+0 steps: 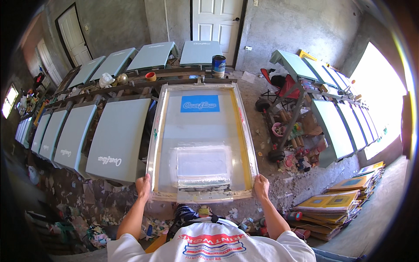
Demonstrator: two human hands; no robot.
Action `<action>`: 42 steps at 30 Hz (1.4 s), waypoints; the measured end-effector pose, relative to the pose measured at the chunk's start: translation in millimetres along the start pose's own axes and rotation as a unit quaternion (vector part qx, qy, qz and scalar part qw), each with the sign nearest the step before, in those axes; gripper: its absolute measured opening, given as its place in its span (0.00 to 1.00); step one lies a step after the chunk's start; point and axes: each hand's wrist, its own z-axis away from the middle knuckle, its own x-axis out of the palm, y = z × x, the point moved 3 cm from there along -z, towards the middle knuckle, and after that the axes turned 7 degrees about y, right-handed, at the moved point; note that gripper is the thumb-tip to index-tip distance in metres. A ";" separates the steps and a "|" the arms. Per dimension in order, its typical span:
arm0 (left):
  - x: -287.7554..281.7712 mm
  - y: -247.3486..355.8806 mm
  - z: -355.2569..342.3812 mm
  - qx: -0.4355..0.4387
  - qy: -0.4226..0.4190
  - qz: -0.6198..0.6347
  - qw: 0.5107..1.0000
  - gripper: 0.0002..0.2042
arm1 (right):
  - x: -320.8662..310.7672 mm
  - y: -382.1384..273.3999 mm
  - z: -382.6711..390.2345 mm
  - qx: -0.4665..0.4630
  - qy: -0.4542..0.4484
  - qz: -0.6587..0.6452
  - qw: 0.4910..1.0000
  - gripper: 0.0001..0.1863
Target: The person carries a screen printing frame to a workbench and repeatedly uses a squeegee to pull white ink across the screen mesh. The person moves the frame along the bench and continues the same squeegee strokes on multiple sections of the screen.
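Both my hands grip a large framed printing screen (209, 124) in front of me. My left hand (143, 185) is closed round its near left corner, my right hand (261, 186) round the near right one. The mesh carries a blue stencil patch (200, 104) with script lettering near the far end. Toward the near end is a pale rectangle edged with clear tape, with a dark smear of ink below it. Left of the screen, a pale green cloth panel (118, 135) with white script lies on a slanted board. What lies under the screen is mostly hidden.
More pale green panels (78, 133) line the racks on the left, the back and the right. A blue can (218, 66) and an orange tape roll (150, 76) stand on the middle rail. Stacked screen frames (331, 203) lean at the lower right. Scraps litter the floor; a red folding chair (288, 87) stands right.
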 end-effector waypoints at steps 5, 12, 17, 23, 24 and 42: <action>-9.9 1.8 18.9 -0.016 0.024 0.060 0.998 0.24 | -18.1 -6.6 13.4 -0.030 0.018 -0.028 0.999 0.17; -2.0 57.4 41.5 0.008 -0.012 0.107 0.994 0.22 | -74.0 2.3 40.6 0.004 0.075 -0.074 0.994 0.16; 56.4 118.8 60.6 0.043 -0.102 0.103 0.989 0.23 | -143.0 38.7 52.9 0.031 0.171 -0.057 0.983 0.15; 150.1 192.5 90.0 0.083 -0.220 0.124 0.964 0.23 | -218.2 92.1 87.8 0.086 0.274 -0.075 0.955 0.15; 166.1 205.2 96.8 0.077 -0.238 0.113 0.962 0.23 | -229.2 100.2 90.8 0.094 0.288 -0.094 0.948 0.16; 484.5 415.0 255.1 0.127 -0.371 0.126 0.911 0.22 | -448.3 225.3 -69.9 0.164 0.407 -0.080 0.895 0.16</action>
